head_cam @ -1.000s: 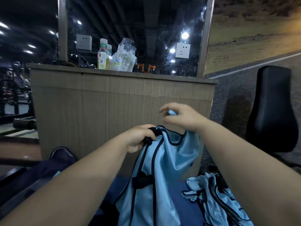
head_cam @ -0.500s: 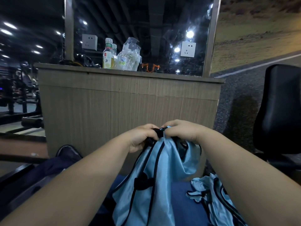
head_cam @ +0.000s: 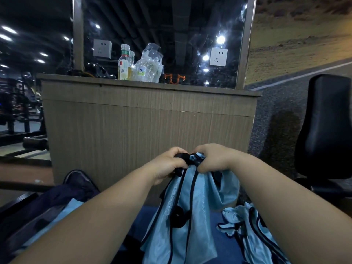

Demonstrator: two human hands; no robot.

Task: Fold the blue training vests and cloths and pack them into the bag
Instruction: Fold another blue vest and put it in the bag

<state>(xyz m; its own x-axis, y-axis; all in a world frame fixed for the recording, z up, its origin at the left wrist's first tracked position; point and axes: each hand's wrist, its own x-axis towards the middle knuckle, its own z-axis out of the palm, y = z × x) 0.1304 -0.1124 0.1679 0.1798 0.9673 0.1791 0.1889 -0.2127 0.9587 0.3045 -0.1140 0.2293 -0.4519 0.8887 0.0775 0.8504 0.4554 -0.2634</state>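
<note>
Both hands, left hand (head_cam: 167, 164) and right hand (head_cam: 211, 159), pinch the vest (head_cam: 182, 216) top together, mid-fold; next, probably doubling it over.

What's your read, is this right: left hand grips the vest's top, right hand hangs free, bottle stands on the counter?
No. The head view shows the right hand also gripping the vest at its top, beside the left hand. The bottle does stand on the counter.
</note>
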